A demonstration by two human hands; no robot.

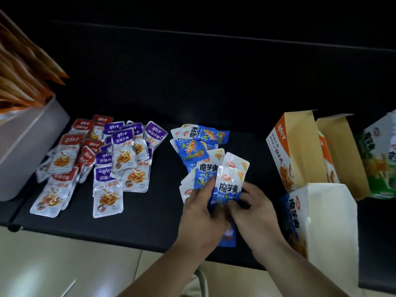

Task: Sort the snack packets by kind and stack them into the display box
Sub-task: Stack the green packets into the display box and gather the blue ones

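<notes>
Head view. Both hands are at the near edge of the black worktop (150, 211), gripping one fanned blue packet bunch (228, 187).

The bunch's long axis runs away from the person, leaning slightly right. The white top ends point far and the print reads upright. It sits between the two hands, with most of it sticking out past the fingers.

- Left hand (201, 211): fingers curled round the bunch's left edge, thumb laid on the front.
- Right hand (255, 209): fingers curled in on the lower right edge.

Loose blue packets (199, 142) lie just beyond the bunch, overlapping at mixed angles. Purple packets (122, 151) and red packets (66, 159) lie in piles well to the left.

The blue display box (288, 211) is just right of the right hand, with a white flap up. An orange box (293, 146) and a green box (377, 157) are behind it. A grey bin (27, 138) stands far left.
</notes>
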